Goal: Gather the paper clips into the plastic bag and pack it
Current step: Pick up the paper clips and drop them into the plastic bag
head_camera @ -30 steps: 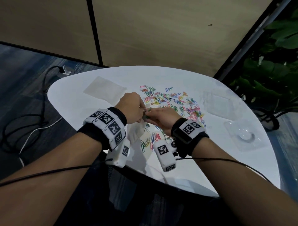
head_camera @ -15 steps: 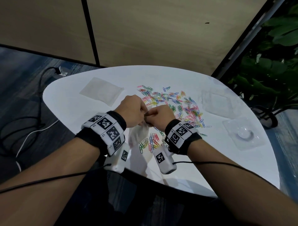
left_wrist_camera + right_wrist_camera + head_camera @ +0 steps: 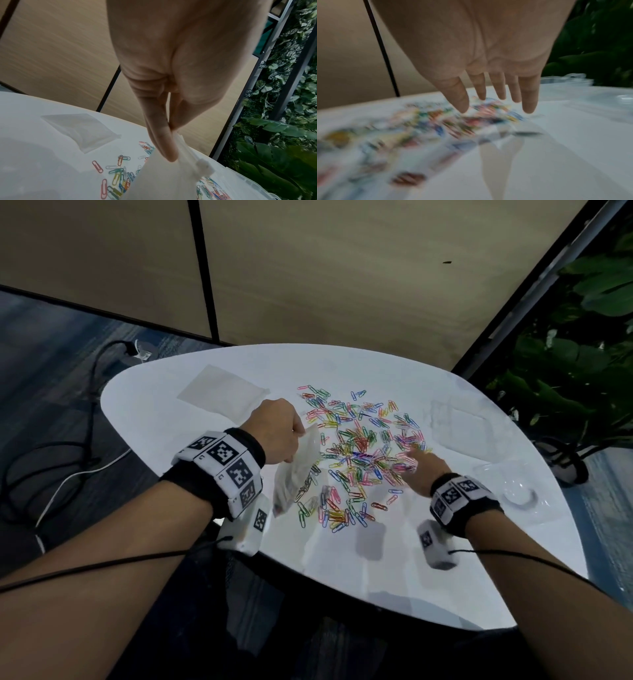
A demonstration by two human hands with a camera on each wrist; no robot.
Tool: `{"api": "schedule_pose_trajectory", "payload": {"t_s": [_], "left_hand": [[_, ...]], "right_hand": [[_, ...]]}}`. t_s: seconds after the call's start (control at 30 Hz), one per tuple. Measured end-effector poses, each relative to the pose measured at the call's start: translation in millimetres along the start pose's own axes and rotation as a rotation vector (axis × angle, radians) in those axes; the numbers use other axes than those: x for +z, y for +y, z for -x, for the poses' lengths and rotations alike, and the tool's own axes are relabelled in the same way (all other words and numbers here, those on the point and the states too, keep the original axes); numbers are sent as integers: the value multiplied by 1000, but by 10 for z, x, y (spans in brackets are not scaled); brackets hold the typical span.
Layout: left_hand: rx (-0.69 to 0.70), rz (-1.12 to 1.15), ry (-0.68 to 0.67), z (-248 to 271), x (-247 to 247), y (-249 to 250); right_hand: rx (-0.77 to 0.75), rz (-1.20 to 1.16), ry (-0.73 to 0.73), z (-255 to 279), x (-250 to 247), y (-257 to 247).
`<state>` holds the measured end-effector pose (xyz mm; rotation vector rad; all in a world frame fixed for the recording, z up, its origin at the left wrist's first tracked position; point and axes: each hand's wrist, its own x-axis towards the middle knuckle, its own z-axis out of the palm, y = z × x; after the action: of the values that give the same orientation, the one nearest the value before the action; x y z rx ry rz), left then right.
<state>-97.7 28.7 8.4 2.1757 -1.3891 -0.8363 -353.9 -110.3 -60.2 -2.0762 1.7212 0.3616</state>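
Hands have parted since half a second ago — right hand, fingers spread and empty, now reaches over the scattered coloured wire paper clips. Left hand pinches the small clear zip-top plastic bag upright at its mouth — gathering likely begins.

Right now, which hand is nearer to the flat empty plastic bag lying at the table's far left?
Left. The left hand, pinching another plastic bag, hovers just beside the flat empty bag. The right hand reaches over the paper clips, well away from it.
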Motion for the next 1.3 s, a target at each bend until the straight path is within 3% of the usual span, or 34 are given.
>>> {"api": "schedule_pose_trajectory", "payload": {"t_s": [0.1,0.2,0.3,0.4,0.53,0.67,0.83,0.97,1.1,1.2,1.3], "left_hand": [[1,-6,-15,-13,7,16],[0,-20,-22,-18,8,23],[-4,-34,-18,-35,3,18],[-11,-48,-15,-38,-7,-2],[-1,-50,-17,-12,-27,-34],[2,-36,-10,-2,-38,-62],[9,-65,-26,-21,-23,-71],[16,-69,-29,-17,-16,-66],[23,-76,-27,-26,-6,-64],[24,-78,-30,-29,12,-37],[25,-69,-24,-15,49,0]], "right_hand": [[144,131,-53,-159,258,439],[202,142,-67,-101,392,401],[109,180,-107,81,503,52],[5,-24,-125,233,723,-300],[-175,126,-84,280,989,-551],[-329,371,86,134,1027,-614],[-426,299,200,49,889,-623],[-242,-32,122,-15,650,-512],[-13,-791,-50,24,308,-468],[-37,-1233,-160,217,26,-668],[-117,-1461,-321,442,-113,-930]]}}
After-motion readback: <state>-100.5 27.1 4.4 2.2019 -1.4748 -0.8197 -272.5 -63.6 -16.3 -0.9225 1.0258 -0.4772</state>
